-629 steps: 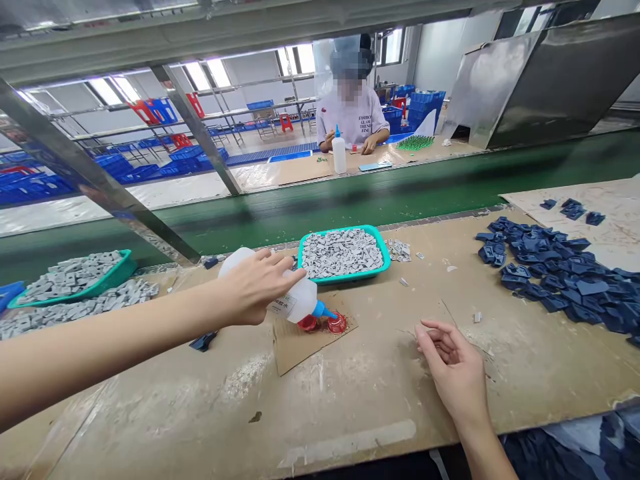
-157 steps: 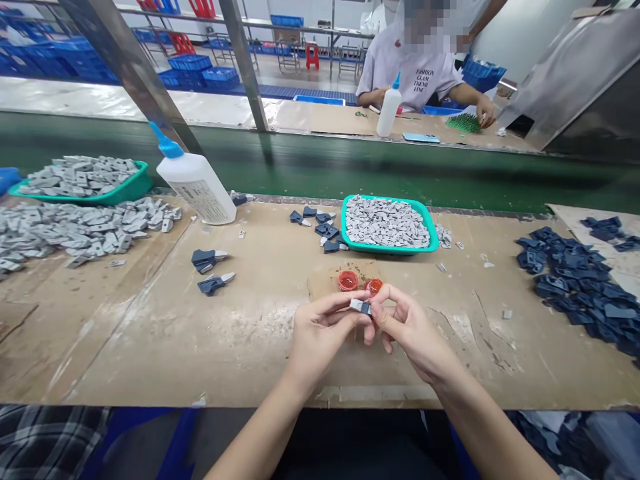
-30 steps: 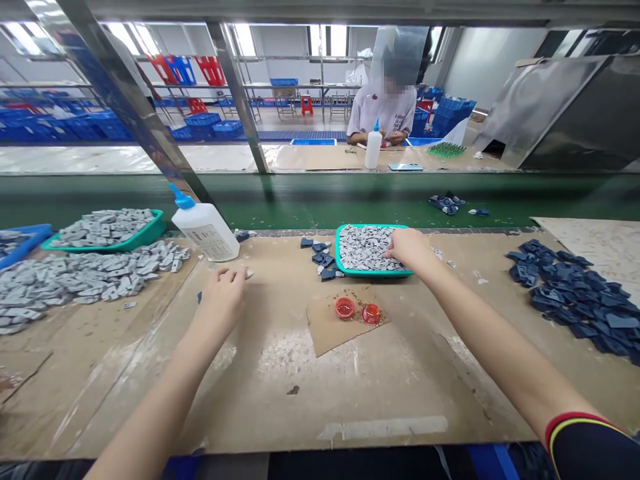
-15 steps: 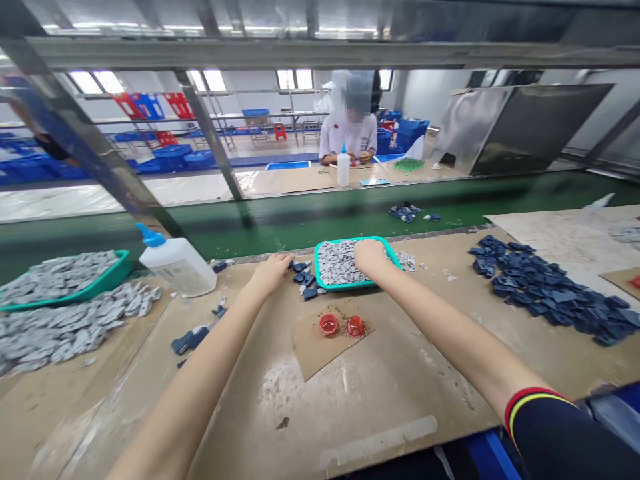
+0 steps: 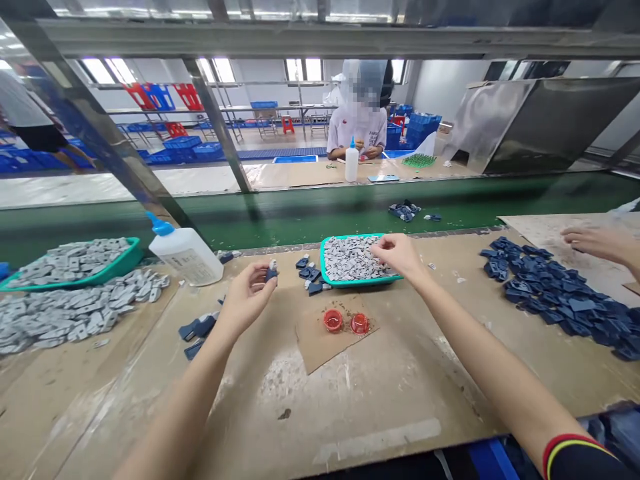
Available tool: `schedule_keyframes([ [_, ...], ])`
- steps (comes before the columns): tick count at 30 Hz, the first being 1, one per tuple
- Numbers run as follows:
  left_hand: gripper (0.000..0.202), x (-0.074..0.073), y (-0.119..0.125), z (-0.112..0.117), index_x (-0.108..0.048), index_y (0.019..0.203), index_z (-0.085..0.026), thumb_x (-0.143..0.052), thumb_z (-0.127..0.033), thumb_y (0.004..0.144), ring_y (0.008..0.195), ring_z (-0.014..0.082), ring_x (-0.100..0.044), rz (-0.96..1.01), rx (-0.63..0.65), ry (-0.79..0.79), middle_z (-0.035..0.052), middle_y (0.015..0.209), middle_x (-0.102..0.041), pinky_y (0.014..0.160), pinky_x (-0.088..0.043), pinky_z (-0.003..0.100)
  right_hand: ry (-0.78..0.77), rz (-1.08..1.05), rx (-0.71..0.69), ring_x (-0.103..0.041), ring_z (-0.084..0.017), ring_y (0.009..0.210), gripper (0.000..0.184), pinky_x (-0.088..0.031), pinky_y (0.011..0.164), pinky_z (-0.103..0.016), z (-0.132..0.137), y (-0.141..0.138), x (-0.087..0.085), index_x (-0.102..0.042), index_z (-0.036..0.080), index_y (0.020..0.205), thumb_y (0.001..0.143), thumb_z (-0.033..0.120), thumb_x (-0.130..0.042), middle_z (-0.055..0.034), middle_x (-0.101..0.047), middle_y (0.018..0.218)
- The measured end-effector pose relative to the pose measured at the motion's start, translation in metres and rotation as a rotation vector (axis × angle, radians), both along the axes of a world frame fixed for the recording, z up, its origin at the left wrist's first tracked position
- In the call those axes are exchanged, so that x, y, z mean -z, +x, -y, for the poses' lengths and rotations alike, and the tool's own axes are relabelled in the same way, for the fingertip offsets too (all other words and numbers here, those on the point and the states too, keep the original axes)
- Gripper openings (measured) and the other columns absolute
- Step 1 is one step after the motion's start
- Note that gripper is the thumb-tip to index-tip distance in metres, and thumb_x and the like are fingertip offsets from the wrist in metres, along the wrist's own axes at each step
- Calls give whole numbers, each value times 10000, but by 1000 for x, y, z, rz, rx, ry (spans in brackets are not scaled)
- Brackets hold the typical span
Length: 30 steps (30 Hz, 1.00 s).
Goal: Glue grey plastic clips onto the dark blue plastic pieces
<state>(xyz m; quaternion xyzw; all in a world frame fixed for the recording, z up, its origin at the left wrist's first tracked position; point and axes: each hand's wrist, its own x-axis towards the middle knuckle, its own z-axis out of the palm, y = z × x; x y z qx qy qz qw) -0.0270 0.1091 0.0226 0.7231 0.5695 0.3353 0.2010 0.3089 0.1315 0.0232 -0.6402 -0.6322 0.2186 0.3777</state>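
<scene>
My left hand (image 5: 246, 297) is raised over the cardboard-covered table. Between its thumb and fingers it pinches a small dark blue plastic piece (image 5: 271, 273) with a pale grey part at its top. My right hand (image 5: 400, 255) hovers at the right side of a green tray (image 5: 326, 279) heaped with small grey plastic pieces (image 5: 353, 257). Its thumb and fingertips are pressed together, and whatever lies between them cannot be made out. Several dark blue pieces (image 5: 311, 273) lie just left of the tray. Nearer to me, two red cups (image 5: 333, 321) of liquid stand on a cardboard scrap (image 5: 315, 357).
A white bottle with a blue nozzle (image 5: 187, 257) leans at left, by grey pieces (image 5: 80, 310) and another green tray (image 5: 133, 257). Dark blue pieces (image 5: 565, 300) pile at right, near another person's hand (image 5: 600, 243). Beyond the green belt (image 5: 310, 223) sits a co-worker (image 5: 357, 130).
My left hand has come back from the dark pieces with one in its fingers. My right hand has drawn out of the grey pieces, rightward. Another person's hand has appeared at right.
</scene>
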Motion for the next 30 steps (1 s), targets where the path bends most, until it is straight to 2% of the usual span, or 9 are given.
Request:
schedule_keyframes([
  [4,385,-13,14,49,-601,1085,-184,-680,-406,780,1069,259,-643,507,-29,-169,134,1114,-695,947,-504,399,-6,-312,-96,-708,-232,819,295,-555,658,-285,16,6,3,-572,176,674,782,448,-535,-104,-731,831],
  [6,401,-15,22,68,-625,1078,-184,-712,-410,758,1086,272,-634,632,-47,-230,137,1138,-689,955,-497,411,-18,-415,-120,-708,-238,852,318,-566,667,-291,23,9,4,-603,169,722,788,470,-524,-119,-736,897],
  [9,408,-11,31,88,-635,1087,-189,-721,-407,753,1127,280,-614,734,-50,-295,133,1162,-682,960,-495,406,-77,-673,-110,-701,-226,833,278,-550,596,-254,34,14,5,-638,175,736,734,450,-590,-105,-734,901],
  [12,381,-4,36,100,-635,1094,-200,-715,-383,768,1154,268,-599,781,-48,-343,119,1171,-681,985,-479,391,-134,-861,-80,-648,-155,636,239,-484,476,-203,53,14,5,-596,197,622,672,412,-686,-43,-688,715],
  [15,355,1,41,108,-629,1101,-217,-709,-352,783,1162,249,-595,835,-60,-355,98,1165,-687,1013,-459,378,-236,-938,-130,-540,-88,470,301,-424,407,-171,80,7,6,-582,193,602,721,434,-718,-1,-635,607],
  [18,352,1,46,115,-631,1097,-213,-719,-335,779,1155,248,-602,870,-84,-365,92,1140,-697,1004,-469,368,-380,-1049,-191,-574,-77,491,259,-444,441,-147,109,-5,13,-638,190,717,753,422,-746,5,-663,632],
  [22,365,-1,52,125,-633,1102,-211,-726,-332,771,1135,257,-618,894,-108,-403,91,1127,-701,989,-486,368,-461,-1035,-109,-698,-144,715,333,-542,615,-200,136,-19,28,-707,184,966,722,394,-792,-65,-743,840],
  [27,371,3,59,132,-627,1101,-228,-734,-327,759,1129,248,-624,934,-128,-424,76,1112,-709,977,-496,349,-423,-892,15,-615,-118,516,312,-471,469,-202,144,-27,47,-722,167,757,703,468,-782,-35,-692,624],
  [30,350,6,64,135,-630,1077,-228,-733,-324,757,1097,229,-638,936,-109,-448,74,1097,-712,971,-494,332,-342,-830,47,-575,-114,501,317,-462,473,-220,141,-33,51,-734,168,767,688,470,-788,-25,-674,602],
])
